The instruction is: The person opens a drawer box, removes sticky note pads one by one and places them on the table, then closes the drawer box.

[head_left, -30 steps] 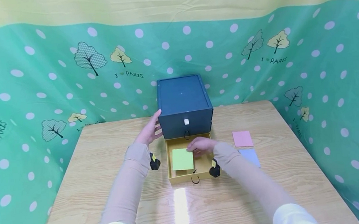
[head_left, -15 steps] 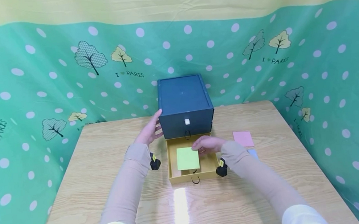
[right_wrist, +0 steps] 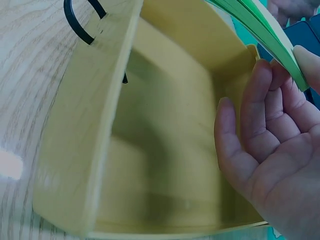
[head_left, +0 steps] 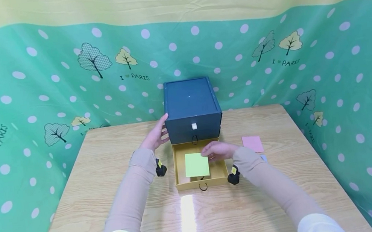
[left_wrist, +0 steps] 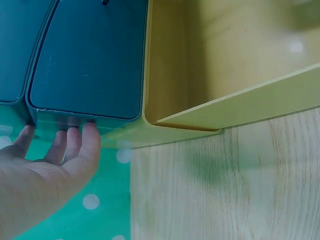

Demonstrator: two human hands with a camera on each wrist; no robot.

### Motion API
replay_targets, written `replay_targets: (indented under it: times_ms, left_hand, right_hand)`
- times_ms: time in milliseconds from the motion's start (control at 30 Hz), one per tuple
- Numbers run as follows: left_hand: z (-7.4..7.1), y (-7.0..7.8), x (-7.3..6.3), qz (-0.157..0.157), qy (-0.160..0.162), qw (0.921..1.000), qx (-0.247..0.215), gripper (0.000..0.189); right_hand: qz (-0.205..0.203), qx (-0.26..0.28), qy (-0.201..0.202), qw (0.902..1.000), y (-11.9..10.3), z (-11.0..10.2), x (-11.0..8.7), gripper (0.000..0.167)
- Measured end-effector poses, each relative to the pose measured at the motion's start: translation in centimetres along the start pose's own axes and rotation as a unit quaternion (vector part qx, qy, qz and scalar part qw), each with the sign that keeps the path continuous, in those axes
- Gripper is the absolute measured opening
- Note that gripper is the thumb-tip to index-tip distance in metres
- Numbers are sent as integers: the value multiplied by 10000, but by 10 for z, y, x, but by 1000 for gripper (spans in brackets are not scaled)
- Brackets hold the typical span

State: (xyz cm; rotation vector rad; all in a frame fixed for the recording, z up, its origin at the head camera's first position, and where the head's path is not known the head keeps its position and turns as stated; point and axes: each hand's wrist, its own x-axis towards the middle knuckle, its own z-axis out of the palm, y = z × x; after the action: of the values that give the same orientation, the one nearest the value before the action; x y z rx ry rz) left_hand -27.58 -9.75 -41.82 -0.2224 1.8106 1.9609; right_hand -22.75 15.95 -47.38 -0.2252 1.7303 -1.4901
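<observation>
My right hand (head_left: pixel 221 150) pinches the corner of a yellow-green sticky note pad (head_left: pixel 196 164) between thumb and fingers, above the pulled-out yellow drawer (head_left: pixel 193 185). In the right wrist view the sheets of the pad (right_wrist: pixel 270 37) show edge-on, and the drawer floor (right_wrist: pixel 175 125) lies bare below. My left hand (head_left: pixel 155 136) rests against the left side of the dark blue drawer box (head_left: pixel 189 98). The left wrist view shows the fingertips (left_wrist: pixel 91 131) of that hand touching the box wall, with nothing held.
A pink sticky note pad (head_left: pixel 252 144) lies on the table right of the drawer. Beside it a blue pad (head_left: pixel 263 157) is mostly hidden by my right forearm. The upper drawer, with a white knob (head_left: pixel 194 126), is closed. A polka-dot curtain (head_left: pixel 129 95) hangs behind.
My right hand has shifted to the right over the drawer, carrying the yellow-green pad with it. The right forearm now covers more of the blue pad. My left hand has stayed put.
</observation>
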Motion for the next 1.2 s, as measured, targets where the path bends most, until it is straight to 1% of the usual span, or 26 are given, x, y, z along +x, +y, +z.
replay_targets:
  times_ms: [100,267,433,567,667,767,900,1067,1200]
  left_hand:
    - [0,0,-1,19,-12,10000,31,81]
    - [1,1,-3,1,12,10000,-17,78]
    - [2,0,-3,8,14,10000,-48,78]
    - [2,-1,-4,57,-16,10000,14,80]
    - [1,0,-5,72,-25,10000,60,81]
    - [1,0,-5,57,-8,10000,56,82]
    - [2,0,-5,53,-4,10000,22,81]
    - [1,0,-5,68,-33,9999,79,81]
    - [1,0,-3,64,-12,10000,66,82]
  right_hand:
    - [-75,-9,-162,9998,0,-1,-3,23]
    - [-77,-89,-221,9997,2,-3,-8,24]
    - [-37,-167,-166,9997,3,-5,-16,17]
    - [107,-255,37,9996,2,-9,-23,7]
    - [221,-300,203,9991,2,-13,-30,14]
    - [230,-272,201,9992,3,-17,-35,16]
    - [142,-247,57,9996,6,-24,-42,6]
    - [90,-188,-116,9997,10,-31,-51,18]
    - [98,-131,-179,9997,12,-37,-58,20]
